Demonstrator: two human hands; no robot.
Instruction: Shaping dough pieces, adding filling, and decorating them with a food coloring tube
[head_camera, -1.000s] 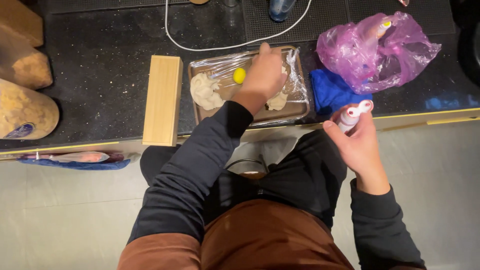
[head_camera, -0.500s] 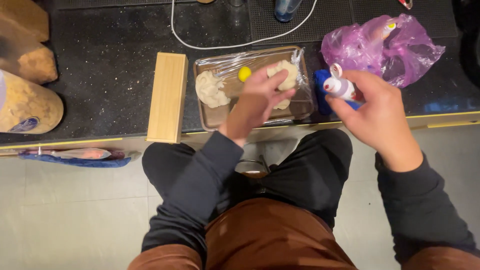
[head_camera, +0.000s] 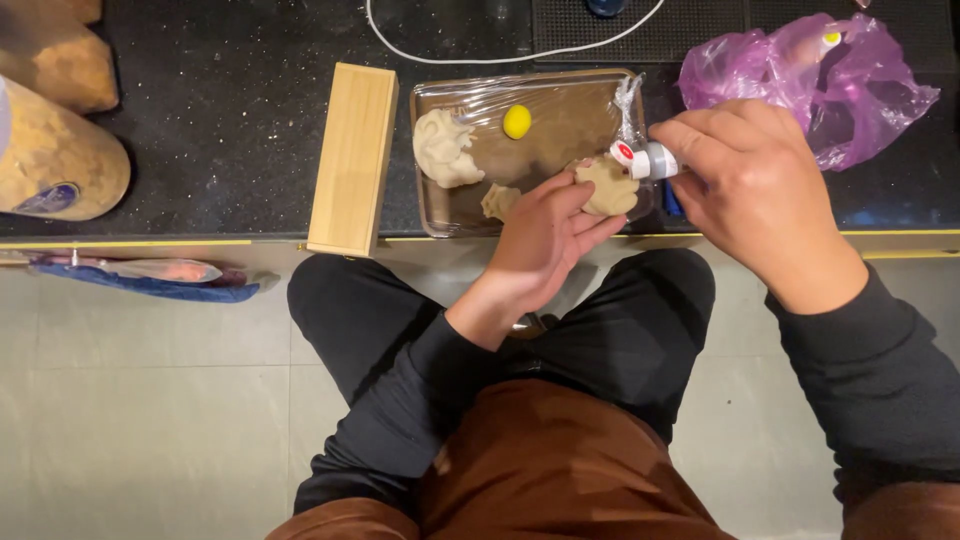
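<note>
The left hand (head_camera: 545, 235) reaches over the near edge of a dark table (head_camera: 230, 130), its fingers (head_camera: 575, 205) curled around a tan lump of dough (head_camera: 608, 186) that sits at the near right corner of a shallow tray (head_camera: 560, 120) lined with clear film. The right hand (head_camera: 755, 185) comes in from the right, its fingers closed on a small white tube (head_camera: 645, 160) with a red-marked tip, which points left and touches or nearly touches the top of that lump. Farther left in the tray lies a larger pale dough piece (head_camera: 443, 150), with a small tan scrap (head_camera: 500, 202) near it at the tray's near edge and a little yellow ball (head_camera: 517, 121) toward the far side. Just left of the tray, a light wooden block (head_camera: 352, 155) lies lengthwise, near to far. A crumpled purple plastic bag (head_camera: 810, 75) sits at the far right, and a white cord (head_camera: 500, 55) curves along the far edge. Rough tan objects (head_camera: 55, 160) stand at the far left.
</note>
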